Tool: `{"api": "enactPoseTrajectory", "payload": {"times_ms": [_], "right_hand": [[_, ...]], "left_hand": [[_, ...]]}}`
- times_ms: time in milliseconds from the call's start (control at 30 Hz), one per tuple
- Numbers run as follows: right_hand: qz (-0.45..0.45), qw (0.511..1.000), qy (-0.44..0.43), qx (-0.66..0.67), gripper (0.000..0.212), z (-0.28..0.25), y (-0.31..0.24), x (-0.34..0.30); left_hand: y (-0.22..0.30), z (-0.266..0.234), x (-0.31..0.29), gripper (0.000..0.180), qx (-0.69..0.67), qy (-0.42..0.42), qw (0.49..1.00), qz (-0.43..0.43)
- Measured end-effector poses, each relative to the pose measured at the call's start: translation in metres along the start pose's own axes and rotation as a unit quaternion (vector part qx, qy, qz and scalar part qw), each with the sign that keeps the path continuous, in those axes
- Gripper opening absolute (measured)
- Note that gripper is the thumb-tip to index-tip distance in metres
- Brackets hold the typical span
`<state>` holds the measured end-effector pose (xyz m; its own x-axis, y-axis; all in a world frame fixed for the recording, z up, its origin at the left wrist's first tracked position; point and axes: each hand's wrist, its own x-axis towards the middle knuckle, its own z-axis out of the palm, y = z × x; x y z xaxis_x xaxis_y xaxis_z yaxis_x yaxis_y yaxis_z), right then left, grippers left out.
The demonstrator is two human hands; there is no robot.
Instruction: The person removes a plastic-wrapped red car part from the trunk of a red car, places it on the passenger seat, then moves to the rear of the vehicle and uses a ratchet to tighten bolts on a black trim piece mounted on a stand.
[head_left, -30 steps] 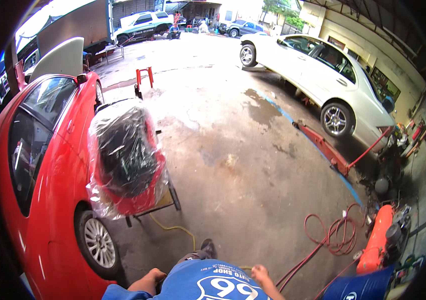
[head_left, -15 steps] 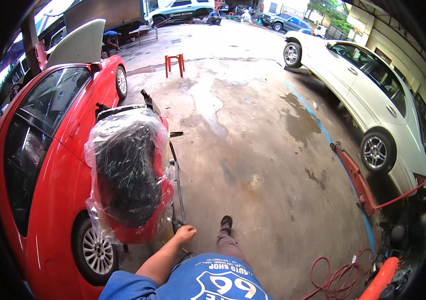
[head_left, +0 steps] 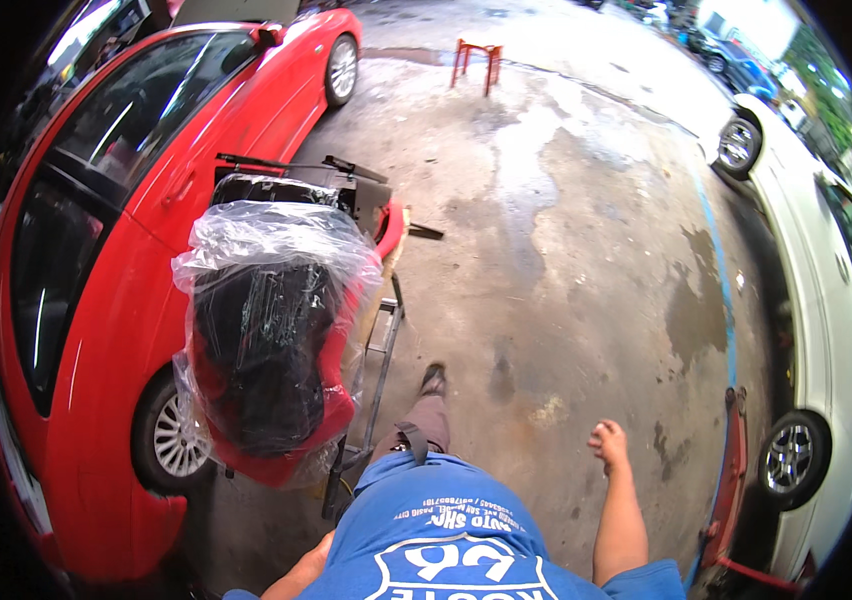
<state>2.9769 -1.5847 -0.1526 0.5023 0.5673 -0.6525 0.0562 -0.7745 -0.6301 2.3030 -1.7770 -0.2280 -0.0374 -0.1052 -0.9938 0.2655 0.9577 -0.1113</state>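
Walking across wet concrete with the right hand [head_left: 608,441] swung out, fingers loosely curled, holding nothing. Left hand [head_left: 318,548] mostly hidden behind the blue shirt, grip impossible to tell. Plastic-wrapped car seat [head_left: 271,340] on a cart [head_left: 374,375] ahead and left, long axis pointing away, nearer the left hand, beside the red car [head_left: 96,250].

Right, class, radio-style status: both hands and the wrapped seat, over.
Right hand empty, loosely curled, swinging free. Left hand hidden behind shirt. Plastic-wrapped car seat on trolley, beside red car.
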Motion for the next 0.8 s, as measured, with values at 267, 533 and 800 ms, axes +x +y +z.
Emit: {"api": "enactPoseTrajectory", "payload": {"times_ms": [267,533,800], "right_hand": [[0.083,0.982,-0.097,-0.136,0.047,0.075,-0.104,0.105],[0.282,0.916,-0.249,-0.143,0.053,0.059,-0.102,0.112],[0.332,0.901,-0.249,-0.128,0.057,0.036,-0.28,0.33]], "left_hand": [[0.182,0.015,-0.027,0.072,-0.147,0.032,0.989,0.006],[0.342,0.04,-0.07,0.071,-0.242,0.045,0.969,0.015],[0.488,0.116,-0.087,0.07,-0.363,0.036,0.931,-0.004]]}}
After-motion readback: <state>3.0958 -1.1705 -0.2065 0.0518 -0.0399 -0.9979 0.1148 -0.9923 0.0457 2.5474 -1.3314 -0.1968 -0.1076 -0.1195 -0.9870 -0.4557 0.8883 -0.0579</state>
